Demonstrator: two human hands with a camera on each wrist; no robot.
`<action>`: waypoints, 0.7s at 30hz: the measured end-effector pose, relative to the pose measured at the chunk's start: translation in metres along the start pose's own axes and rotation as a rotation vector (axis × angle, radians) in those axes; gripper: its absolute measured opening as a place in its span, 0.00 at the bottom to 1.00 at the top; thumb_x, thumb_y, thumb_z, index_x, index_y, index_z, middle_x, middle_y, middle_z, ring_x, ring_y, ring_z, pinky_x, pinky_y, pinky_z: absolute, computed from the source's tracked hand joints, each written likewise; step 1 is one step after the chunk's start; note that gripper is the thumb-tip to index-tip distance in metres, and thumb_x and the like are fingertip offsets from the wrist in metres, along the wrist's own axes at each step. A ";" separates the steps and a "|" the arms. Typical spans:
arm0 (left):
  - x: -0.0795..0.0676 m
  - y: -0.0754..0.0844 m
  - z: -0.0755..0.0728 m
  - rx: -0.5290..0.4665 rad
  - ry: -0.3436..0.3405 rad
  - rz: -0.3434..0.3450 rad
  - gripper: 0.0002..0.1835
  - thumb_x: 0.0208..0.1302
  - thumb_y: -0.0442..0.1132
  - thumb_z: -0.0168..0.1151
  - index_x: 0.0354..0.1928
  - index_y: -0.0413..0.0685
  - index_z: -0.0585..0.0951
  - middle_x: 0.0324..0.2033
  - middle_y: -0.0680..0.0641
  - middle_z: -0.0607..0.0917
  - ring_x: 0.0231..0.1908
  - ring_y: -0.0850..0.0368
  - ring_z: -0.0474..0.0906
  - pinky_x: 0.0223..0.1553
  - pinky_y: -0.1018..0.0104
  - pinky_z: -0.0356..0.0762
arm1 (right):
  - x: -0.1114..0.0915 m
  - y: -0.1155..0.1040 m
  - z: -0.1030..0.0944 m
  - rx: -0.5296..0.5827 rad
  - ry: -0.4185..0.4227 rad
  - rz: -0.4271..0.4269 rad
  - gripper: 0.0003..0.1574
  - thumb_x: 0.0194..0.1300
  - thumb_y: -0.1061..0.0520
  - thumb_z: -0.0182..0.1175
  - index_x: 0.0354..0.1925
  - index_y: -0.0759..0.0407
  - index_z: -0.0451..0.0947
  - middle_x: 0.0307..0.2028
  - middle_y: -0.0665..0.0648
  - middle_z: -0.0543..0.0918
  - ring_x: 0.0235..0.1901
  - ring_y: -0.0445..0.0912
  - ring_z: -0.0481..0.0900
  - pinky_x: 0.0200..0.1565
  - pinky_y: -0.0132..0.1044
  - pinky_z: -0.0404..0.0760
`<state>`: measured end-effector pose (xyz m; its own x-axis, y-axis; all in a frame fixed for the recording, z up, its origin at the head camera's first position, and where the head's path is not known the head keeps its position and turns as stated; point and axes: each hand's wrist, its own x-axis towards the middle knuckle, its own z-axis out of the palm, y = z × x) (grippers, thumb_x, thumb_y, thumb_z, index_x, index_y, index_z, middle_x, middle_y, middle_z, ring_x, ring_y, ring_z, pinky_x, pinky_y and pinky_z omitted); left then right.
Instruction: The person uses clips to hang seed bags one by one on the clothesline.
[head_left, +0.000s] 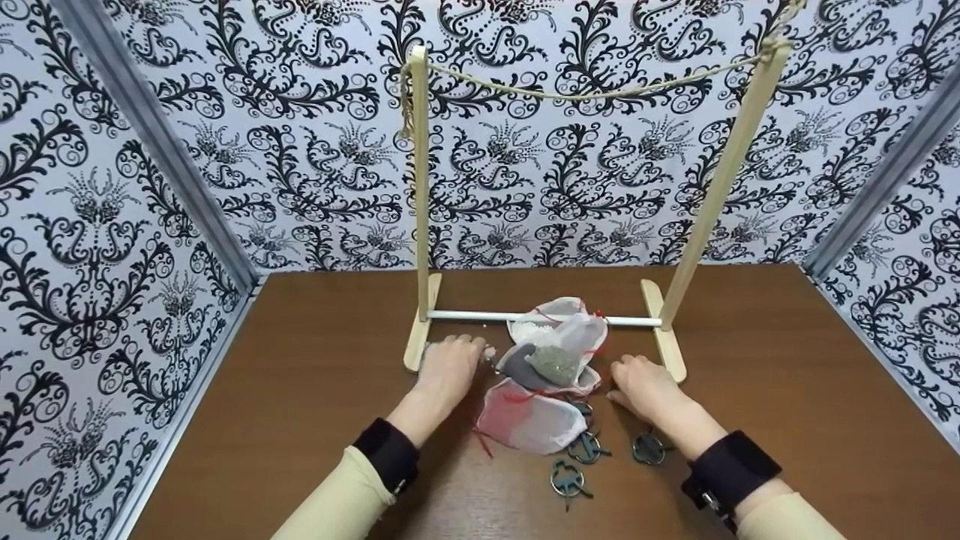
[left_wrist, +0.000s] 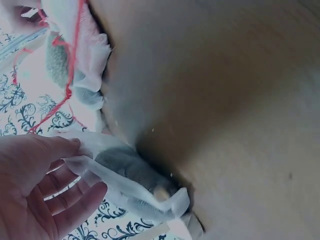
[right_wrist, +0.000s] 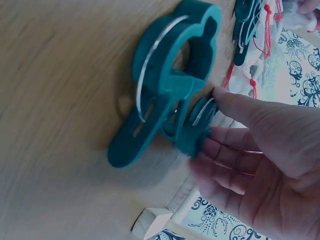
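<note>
Your left hand (head_left: pixel 450 367), just beside the left foot of the wooden stand (head_left: pixel 422 187), pinches the loose edge of a dark-filled mesh bag (left_wrist: pixel 135 170) between thumb and fingers. Your right hand (head_left: pixel 649 386), on the near side of the stand toward its right foot, holds a green clip (right_wrist: pixel 195 132) between thumb and fingertips; the head view hides this grip, so its firmness is hard to judge.

Expect the bag to be limp and fairly light, its contents probably shifting and sagging to the low end. The thin mesh looks easy to snag, so take it by the gathered cloth at its mouth. The clip should be stiff, sprung and perhaps a little slick; its two flat handles are the place to squeeze. Another clip (right_wrist: pixel 170 85) lies on the counter (head_left: pixel 322 390) in front of the stand, and the pink-filled bag (head_left: pixel 536 420) lies there too, before the stand's crossbar (head_left: pixel 476 316).

You can read no brand, label or writing on the bags or clips.
</note>
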<state>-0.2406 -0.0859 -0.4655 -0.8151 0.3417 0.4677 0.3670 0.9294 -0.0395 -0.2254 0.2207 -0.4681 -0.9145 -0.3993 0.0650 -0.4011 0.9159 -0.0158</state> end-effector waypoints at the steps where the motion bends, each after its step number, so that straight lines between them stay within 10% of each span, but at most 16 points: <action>1: 0.000 -0.002 -0.003 -0.032 0.012 -0.001 0.09 0.67 0.43 0.62 0.30 0.49 0.84 0.26 0.47 0.87 0.28 0.48 0.84 0.26 0.54 0.82 | 0.000 0.001 -0.001 0.009 0.004 -0.011 0.16 0.56 0.58 0.71 0.29 0.67 0.76 0.29 0.64 0.79 0.32 0.61 0.81 0.35 0.54 0.83; 12: 0.012 -0.035 -0.038 -0.312 -0.074 -0.138 0.18 0.71 0.52 0.58 0.24 0.53 0.80 0.25 0.46 0.88 0.29 0.39 0.86 0.30 0.43 0.81 | -0.001 0.035 -0.056 0.271 -0.007 -0.062 0.12 0.44 0.65 0.68 0.31 0.64 0.77 0.24 0.55 0.79 0.24 0.45 0.75 0.26 0.37 0.76; 21: 0.023 -0.047 -0.058 -0.507 -0.062 -0.139 0.04 0.66 0.34 0.63 0.36 0.50 0.86 0.33 0.46 0.90 0.35 0.44 0.88 0.36 0.48 0.84 | 0.004 0.036 -0.114 0.531 0.067 -0.082 0.20 0.54 0.64 0.72 0.45 0.66 0.79 0.36 0.62 0.86 0.33 0.46 0.85 0.33 0.28 0.83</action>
<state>-0.2507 -0.1298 -0.4017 -0.8908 0.2422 0.3845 0.4120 0.7875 0.4584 -0.2372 0.2571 -0.3542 -0.8804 -0.4497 0.1504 -0.4590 0.7285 -0.5086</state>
